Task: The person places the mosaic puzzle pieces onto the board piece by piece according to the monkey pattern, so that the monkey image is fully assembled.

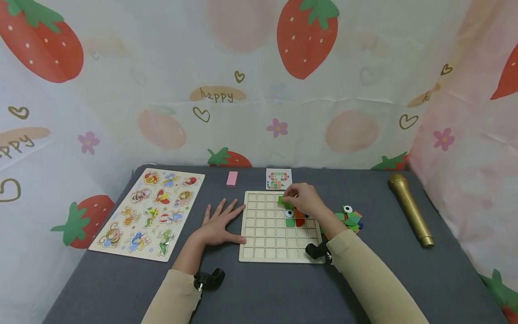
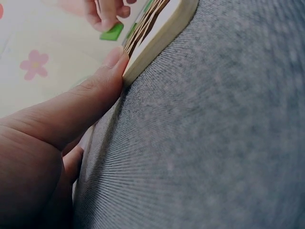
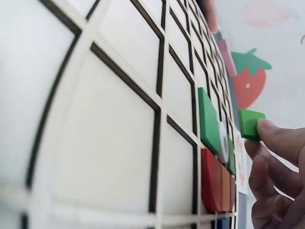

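A wooden grid board (image 1: 263, 243) lies on the grey table. Over its far part my right hand (image 1: 305, 199) pinches a small green square tile (image 3: 250, 125) between thumb and fingers, held off the grid in the right wrist view. Set in the grid below are an eye tile (image 1: 289, 213), a green tile (image 1: 290, 222), and orange and red tiles (image 1: 299, 217); a blue one is partly hidden by my right wrist. My left hand (image 1: 218, 227) lies with fingers spread on the table, its thumb (image 2: 102, 78) touching the board's left edge.
Loose coloured tiles (image 1: 351, 219) are heaped right of the board, partly behind my right forearm. A pattern card (image 1: 279, 179) and a pink block (image 1: 232, 179) lie beyond it. An insect picture board (image 1: 155, 198) is at left, a gold microphone (image 1: 410, 209) at right.
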Demonstrator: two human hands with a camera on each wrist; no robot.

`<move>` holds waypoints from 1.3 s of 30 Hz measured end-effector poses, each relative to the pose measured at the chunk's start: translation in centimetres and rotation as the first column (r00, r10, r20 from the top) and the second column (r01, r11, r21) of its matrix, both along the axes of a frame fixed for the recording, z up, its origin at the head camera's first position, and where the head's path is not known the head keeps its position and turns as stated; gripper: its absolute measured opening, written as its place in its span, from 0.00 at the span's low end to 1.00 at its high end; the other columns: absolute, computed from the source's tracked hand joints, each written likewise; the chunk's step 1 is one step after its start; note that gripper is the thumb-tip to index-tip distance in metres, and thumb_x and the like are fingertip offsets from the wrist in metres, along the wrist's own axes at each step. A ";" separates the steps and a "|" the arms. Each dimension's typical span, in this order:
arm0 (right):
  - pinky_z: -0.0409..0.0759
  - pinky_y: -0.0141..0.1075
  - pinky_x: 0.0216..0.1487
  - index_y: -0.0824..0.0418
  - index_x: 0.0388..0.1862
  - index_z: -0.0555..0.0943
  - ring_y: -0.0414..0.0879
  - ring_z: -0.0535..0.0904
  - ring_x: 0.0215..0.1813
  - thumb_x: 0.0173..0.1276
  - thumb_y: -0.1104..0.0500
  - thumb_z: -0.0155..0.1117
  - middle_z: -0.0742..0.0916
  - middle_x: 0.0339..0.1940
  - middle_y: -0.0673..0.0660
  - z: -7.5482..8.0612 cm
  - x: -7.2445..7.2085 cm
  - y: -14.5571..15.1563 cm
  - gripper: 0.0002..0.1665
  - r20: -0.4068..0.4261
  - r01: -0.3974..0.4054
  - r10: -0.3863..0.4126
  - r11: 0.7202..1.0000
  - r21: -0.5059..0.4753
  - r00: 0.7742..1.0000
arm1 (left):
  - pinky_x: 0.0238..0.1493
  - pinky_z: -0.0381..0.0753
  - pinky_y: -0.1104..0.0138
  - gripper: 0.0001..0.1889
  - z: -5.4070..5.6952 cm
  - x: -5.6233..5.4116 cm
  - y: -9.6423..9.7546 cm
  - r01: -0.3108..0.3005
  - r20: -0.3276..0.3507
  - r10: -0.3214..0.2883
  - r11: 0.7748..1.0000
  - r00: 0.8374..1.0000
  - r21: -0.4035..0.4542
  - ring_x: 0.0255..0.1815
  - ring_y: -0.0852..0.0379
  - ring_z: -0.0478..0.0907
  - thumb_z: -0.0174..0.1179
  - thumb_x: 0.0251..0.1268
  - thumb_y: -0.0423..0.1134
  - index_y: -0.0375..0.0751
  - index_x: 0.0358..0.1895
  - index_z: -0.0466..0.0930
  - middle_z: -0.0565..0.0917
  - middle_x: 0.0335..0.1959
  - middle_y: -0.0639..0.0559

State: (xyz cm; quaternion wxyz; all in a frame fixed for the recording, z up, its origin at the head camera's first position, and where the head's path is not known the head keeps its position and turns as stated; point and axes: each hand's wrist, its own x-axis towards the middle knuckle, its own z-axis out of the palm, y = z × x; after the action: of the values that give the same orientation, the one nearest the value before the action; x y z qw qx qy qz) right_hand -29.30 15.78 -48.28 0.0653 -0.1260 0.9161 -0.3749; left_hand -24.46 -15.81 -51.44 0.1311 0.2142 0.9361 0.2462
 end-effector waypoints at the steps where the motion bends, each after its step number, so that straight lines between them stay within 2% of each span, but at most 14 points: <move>1: 0.78 0.39 0.34 0.54 0.40 0.87 0.46 0.79 0.37 0.71 0.52 0.68 0.87 0.36 0.51 -0.1 0.0 -0.1 0.07 0.002 -0.004 0.004 1.000 0.002 1.000 | 0.75 0.22 0.35 0.56 0.0 0.0 0.0 0.001 -0.002 -0.001 1.000 1.000 0.003 0.84 0.39 0.30 0.71 0.50 0.69 0.60 0.82 0.51 0.46 0.85 0.49; 8: 0.81 0.42 0.41 0.53 0.40 0.87 0.45 0.81 0.39 0.71 0.51 0.68 0.87 0.36 0.50 -0.5 -0.1 -0.9 0.08 0.011 -0.017 0.017 0.999 0.048 1.000 | 0.75 0.23 0.34 0.57 0.0 0.0 0.0 0.005 -0.005 -0.005 1.000 1.000 0.012 0.84 0.38 0.31 0.71 0.50 0.68 0.59 0.82 0.51 0.46 0.85 0.48; 14: 0.80 0.40 0.36 0.51 0.39 0.89 0.44 0.81 0.35 0.71 0.50 0.69 0.88 0.34 0.48 -0.2 -0.2 -1.5 0.07 -0.002 -0.005 0.005 0.991 0.137 1.000 | 0.75 0.22 0.35 0.57 -0.1 0.0 -0.1 -0.007 -0.008 0.007 1.000 1.000 0.013 0.84 0.39 0.30 0.71 0.50 0.69 0.60 0.82 0.52 0.46 0.85 0.49; 18: 0.80 0.39 0.34 0.50 0.41 0.89 0.44 0.81 0.36 0.70 0.50 0.70 0.88 0.35 0.48 -0.1 -0.2 -1.5 0.07 0.005 0.008 -0.009 0.986 0.169 1.000 | 0.76 0.22 0.35 0.57 -0.1 0.0 0.0 -0.009 -0.012 0.009 1.000 1.000 0.008 0.84 0.40 0.30 0.71 0.50 0.69 0.61 0.82 0.52 0.46 0.85 0.50; 20: 0.80 0.39 0.35 0.51 0.43 0.89 0.44 0.81 0.37 0.70 0.51 0.70 0.88 0.36 0.49 -0.1 -0.2 -1.3 0.08 -0.003 0.021 -0.021 0.988 0.155 1.000 | 0.75 0.22 0.35 0.57 -0.1 0.0 0.1 -0.003 -0.009 0.003 1.000 1.000 0.007 0.84 0.40 0.30 0.71 0.50 0.69 0.61 0.82 0.51 0.46 0.85 0.50; 25: 0.78 0.39 0.31 0.55 0.45 0.88 0.46 0.80 0.35 0.72 0.53 0.68 0.87 0.38 0.53 0.3 0.1 0.0 0.09 -0.056 0.062 -0.059 0.997 0.048 0.997 | 0.75 0.22 0.35 0.57 -0.1 0.0 0.2 0.002 -0.009 -0.002 1.000 1.000 0.007 0.84 0.39 0.30 0.71 0.50 0.69 0.60 0.82 0.51 0.46 0.85 0.49; 29: 0.80 0.37 0.30 0.58 0.47 0.88 0.47 0.80 0.34 0.73 0.54 0.67 0.87 0.39 0.55 0.7 0.6 1.3 0.11 -0.042 0.062 -0.063 0.998 -0.015 0.997 | 0.76 0.23 0.35 0.57 -0.1 0.0 0.1 -0.004 -0.007 0.004 1.000 1.000 0.003 0.84 0.40 0.30 0.71 0.50 0.69 0.61 0.82 0.52 0.46 0.85 0.50; 33: 0.81 0.38 0.33 0.59 0.49 0.87 0.48 0.81 0.37 0.73 0.54 0.66 0.87 0.40 0.56 0.8 1.2 2.8 0.13 -0.032 0.060 -0.061 0.998 -0.020 0.998 | 0.75 0.23 0.34 0.57 -0.1 -0.1 0.1 -0.004 -0.008 0.004 1.000 1.000 0.000 0.84 0.39 0.31 0.71 0.50 0.69 0.60 0.82 0.52 0.46 0.85 0.49; 39: 0.83 0.41 0.37 0.61 0.50 0.87 0.49 0.82 0.39 0.72 0.55 0.67 0.88 0.40 0.57 0.7 2.5 5.2 0.14 -0.065 0.090 -0.088 0.996 0.024 0.994 | 0.75 0.23 0.34 0.57 0.0 -0.1 0.1 -0.002 0.004 0.002 1.000 1.000 0.000 0.84 0.39 0.30 0.71 0.50 0.69 0.60 0.82 0.52 0.46 0.85 0.50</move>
State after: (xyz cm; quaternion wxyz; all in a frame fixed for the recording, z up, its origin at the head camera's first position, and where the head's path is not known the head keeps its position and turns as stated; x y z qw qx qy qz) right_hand -26.76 20.97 -47.53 0.0211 -0.0961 0.9274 -0.3609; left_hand -24.53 -15.68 -51.44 0.1328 0.2128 0.9360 0.2468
